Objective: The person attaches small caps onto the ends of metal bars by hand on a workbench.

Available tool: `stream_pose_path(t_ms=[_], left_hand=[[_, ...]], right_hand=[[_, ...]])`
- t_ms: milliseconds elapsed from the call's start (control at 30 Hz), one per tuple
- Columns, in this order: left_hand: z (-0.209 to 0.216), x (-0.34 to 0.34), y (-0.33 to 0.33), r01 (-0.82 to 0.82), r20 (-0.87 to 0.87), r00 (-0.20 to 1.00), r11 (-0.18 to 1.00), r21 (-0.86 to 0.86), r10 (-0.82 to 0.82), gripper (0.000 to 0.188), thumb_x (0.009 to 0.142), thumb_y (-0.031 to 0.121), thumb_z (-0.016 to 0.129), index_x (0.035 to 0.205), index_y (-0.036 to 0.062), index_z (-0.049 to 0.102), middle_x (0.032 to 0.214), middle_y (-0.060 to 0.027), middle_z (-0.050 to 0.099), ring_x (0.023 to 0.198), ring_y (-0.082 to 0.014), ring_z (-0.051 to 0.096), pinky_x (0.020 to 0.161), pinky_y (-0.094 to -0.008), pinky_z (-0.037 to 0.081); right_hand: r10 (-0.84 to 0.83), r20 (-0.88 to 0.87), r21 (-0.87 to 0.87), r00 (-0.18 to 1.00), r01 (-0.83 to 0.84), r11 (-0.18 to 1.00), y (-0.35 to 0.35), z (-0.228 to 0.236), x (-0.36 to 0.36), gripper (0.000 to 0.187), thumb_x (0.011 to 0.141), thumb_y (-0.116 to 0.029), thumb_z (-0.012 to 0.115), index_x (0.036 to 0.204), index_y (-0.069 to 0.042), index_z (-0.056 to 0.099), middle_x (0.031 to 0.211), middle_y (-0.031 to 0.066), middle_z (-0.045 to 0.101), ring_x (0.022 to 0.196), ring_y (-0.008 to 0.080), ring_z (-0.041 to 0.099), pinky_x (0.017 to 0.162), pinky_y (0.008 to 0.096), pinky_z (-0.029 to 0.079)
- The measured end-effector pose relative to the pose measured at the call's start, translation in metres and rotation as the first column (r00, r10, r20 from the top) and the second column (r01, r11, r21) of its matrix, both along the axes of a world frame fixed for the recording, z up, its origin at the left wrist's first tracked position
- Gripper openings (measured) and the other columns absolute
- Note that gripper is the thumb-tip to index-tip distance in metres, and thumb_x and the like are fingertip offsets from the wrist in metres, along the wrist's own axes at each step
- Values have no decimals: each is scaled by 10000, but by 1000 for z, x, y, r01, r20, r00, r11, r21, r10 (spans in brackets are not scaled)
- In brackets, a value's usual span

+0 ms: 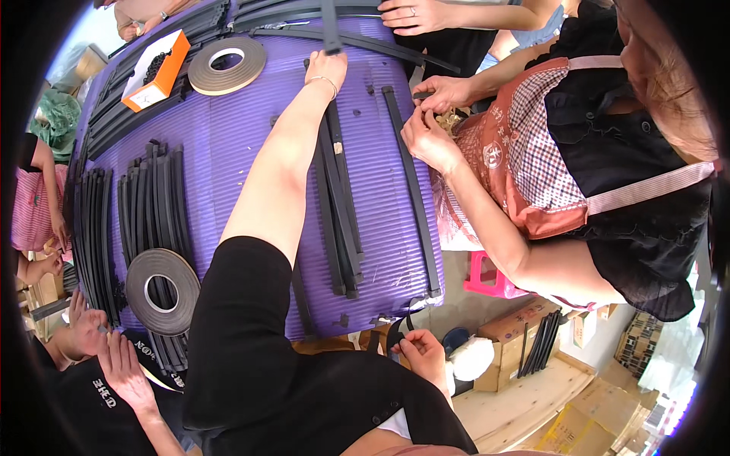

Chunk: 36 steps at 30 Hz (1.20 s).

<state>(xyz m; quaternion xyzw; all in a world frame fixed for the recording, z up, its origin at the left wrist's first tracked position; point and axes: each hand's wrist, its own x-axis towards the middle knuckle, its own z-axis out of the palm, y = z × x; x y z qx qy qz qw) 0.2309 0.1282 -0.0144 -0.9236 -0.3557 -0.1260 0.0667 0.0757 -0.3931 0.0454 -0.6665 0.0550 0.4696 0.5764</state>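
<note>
My left arm reaches far across the purple ribbed table (228, 175). My left hand (327, 71), with a bracelet at its wrist, is closed at the near end of a long black strip (331, 26) that runs up out of view. Below that hand lies a bunch of black strips (334, 205). Close to my body, beyond the table's near edge, my right hand (423, 356) pinches a dark, flexible piece (395, 334). Its exact kind is hard to make out. Another single black strip (411, 190) lies along the table's right side.
Two tape rolls (258, 64) (182, 315) and an orange-white box (169, 72) lie among strip bundles (152, 197). A co-worker in a checked apron (532, 152) works at right; other people's hands are around the table. A pink stool (487, 277) and cartons (502, 353) stand lower right.
</note>
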Motion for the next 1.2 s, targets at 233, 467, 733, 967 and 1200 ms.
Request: stream_pose_path(t_ms=[233, 467, 733, 967, 1200], left_hand=[[13, -63, -51, 160, 474, 878, 973, -164, -64, 89, 781, 138, 566, 835, 104, 628, 853, -77, 640, 818, -248, 601, 746, -361, 436], [46, -217, -174, 708, 503, 596, -115, -697, 626, 112, 837, 111, 581, 921, 38, 599, 831, -66, 640, 768, -131, 614, 656, -230, 469], [70, -318, -281, 726, 354, 555, -231, -648, 752, 151, 855, 156, 567, 955, 43, 569, 912, -104, 641, 855, -184, 623, 711, -279, 487], [81, -350, -333, 821, 423, 463, -196, -536, 779, 119, 866, 138, 540, 934, 43, 563, 928, -141, 645, 848, -214, 641, 694, -288, 514], [62, -383, -361, 647, 430, 395, 86, -758, 812, 78, 835, 77, 568, 897, 32, 555, 902, -139, 645, 832, -194, 642, 677, -245, 511]], right_hand=[[99, 57, 63, 993, -103, 993, -5, 2, -6, 61, 828, 25, 537, 886, 17, 519, 776, 53, 597, 728, 93, 583, 700, 207, 466], [267, 122, 122, 956, -281, 952, -10, 6, -12, 61, 834, 11, 530, 889, 13, 506, 785, 47, 593, 736, 88, 581, 703, 212, 461], [441, 184, 228, 879, -474, 850, -33, 16, -17, 47, 844, -5, 519, 886, -1, 498, 783, 30, 569, 738, 93, 581, 697, 213, 470], [493, 231, 257, 839, -541, 801, -58, 16, -20, 51, 840, -11, 527, 883, 0, 501, 776, 36, 575, 714, 92, 576, 677, 215, 473], [492, 319, 254, 810, -574, 779, -69, 26, -17, 31, 839, -19, 527, 865, -9, 513, 748, 29, 579, 711, 77, 551, 666, 204, 441]])
